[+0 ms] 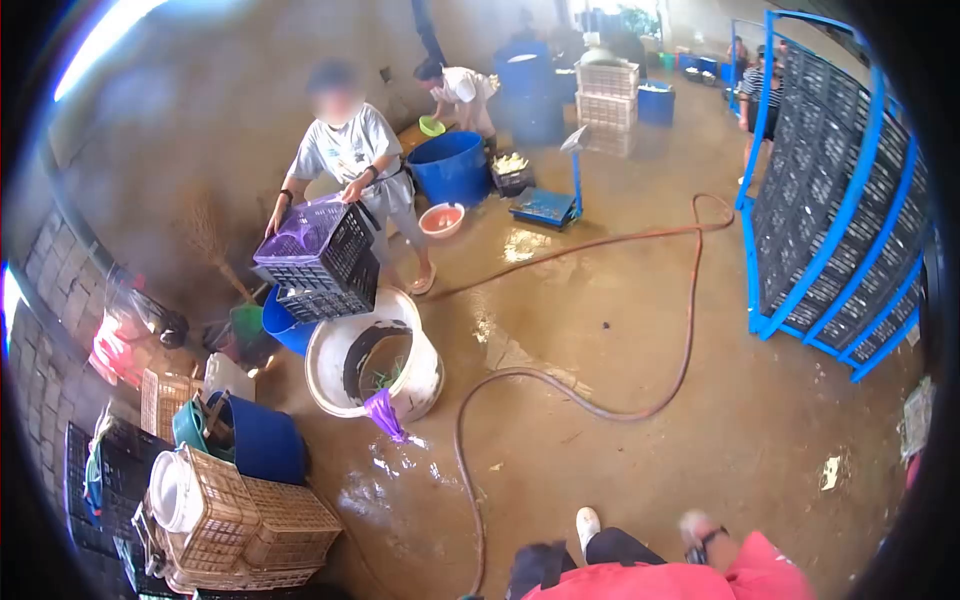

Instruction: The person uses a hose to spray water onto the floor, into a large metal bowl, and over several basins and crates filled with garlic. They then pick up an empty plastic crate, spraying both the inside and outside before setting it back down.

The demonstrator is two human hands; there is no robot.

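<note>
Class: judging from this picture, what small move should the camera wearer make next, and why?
Probably a careful step past the hose. It curls across the wet floor and runs close beside the wearer's shoe. The right hand is too blurred to show any grip.

wet processing yard or market work area: flooded concrete floor [620,400], long hose [600,405], stacked black crates in blue racks [840,220], blue barrels [450,165], platform scale [545,205], wicker baskets [270,520].

Only my right hand [700,535] showed, blurred at the bottom edge, wearing a watch. Hose [560,385] snaked across the wet floor [640,330] ahead; far ahead-left, a co-worker tipped a purple crate [315,250] over a white tub [375,365].
</note>
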